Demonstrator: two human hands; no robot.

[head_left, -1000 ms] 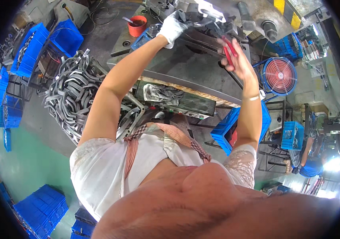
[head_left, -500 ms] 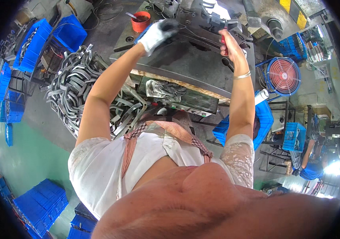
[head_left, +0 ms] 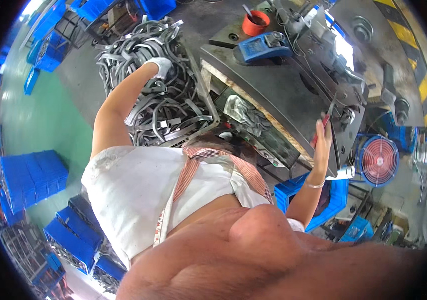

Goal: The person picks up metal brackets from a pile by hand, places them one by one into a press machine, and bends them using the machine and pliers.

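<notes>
The heap of curved grey metal strips [head_left: 158, 100] lies tangled in a wire bin, bent bands pointing every way. The white-gloved left hand [head_left: 159, 66] rests on the heap's far part, fingers curled among strips; its grasp cannot be told. The bare right hand [head_left: 322, 136] is clenched around a slim red-handled tool [head_left: 327, 116], its long axis upright, tip pointing away toward the grey steel press block [head_left: 293, 85].

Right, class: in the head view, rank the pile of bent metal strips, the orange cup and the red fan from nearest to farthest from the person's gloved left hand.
1. Pile of bent metal strips: directly under the left hand, which reaches into it.
2. Orange cup: to the hand's right, at the machine's top edge.
3. Red fan: far right, beyond the machine.
</notes>
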